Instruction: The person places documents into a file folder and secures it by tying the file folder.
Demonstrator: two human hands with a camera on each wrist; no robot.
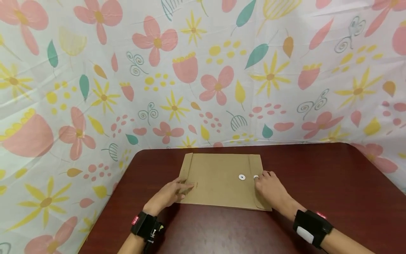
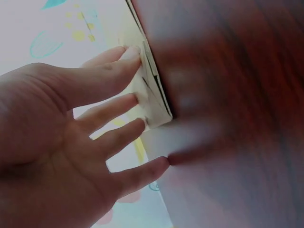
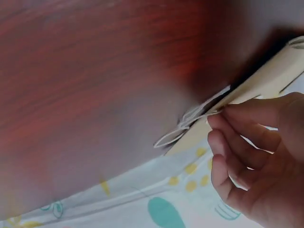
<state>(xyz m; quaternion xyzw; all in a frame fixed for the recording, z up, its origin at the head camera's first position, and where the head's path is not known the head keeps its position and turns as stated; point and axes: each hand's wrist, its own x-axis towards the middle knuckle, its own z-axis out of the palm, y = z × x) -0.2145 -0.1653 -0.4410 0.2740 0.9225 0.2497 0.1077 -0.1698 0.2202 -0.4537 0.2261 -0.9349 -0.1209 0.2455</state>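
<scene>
A brown kraft envelope point(image 1: 219, 180) lies flat on the dark red table point(image 1: 333, 183), its flap end to the right. A white closure disc point(image 1: 242, 177) sits on its body and a second one point(image 1: 256, 177) on the flap. My left hand point(image 1: 172, 192) rests on the envelope's left end with straight, spread fingers point(image 2: 118, 107) touching its corner point(image 2: 154, 102). My right hand point(image 1: 269, 187) is at the flap beside the second disc. Its curled fingers point(image 3: 237, 128) pinch a thin white string point(image 3: 190, 121) that loops off the envelope's edge point(image 3: 270, 78).
A floral cloth point(image 1: 203, 70) with pink and yellow flowers hangs behind and to both sides of the table. Bare wood lies in front of the envelope and to its right. Black bands are on both wrists.
</scene>
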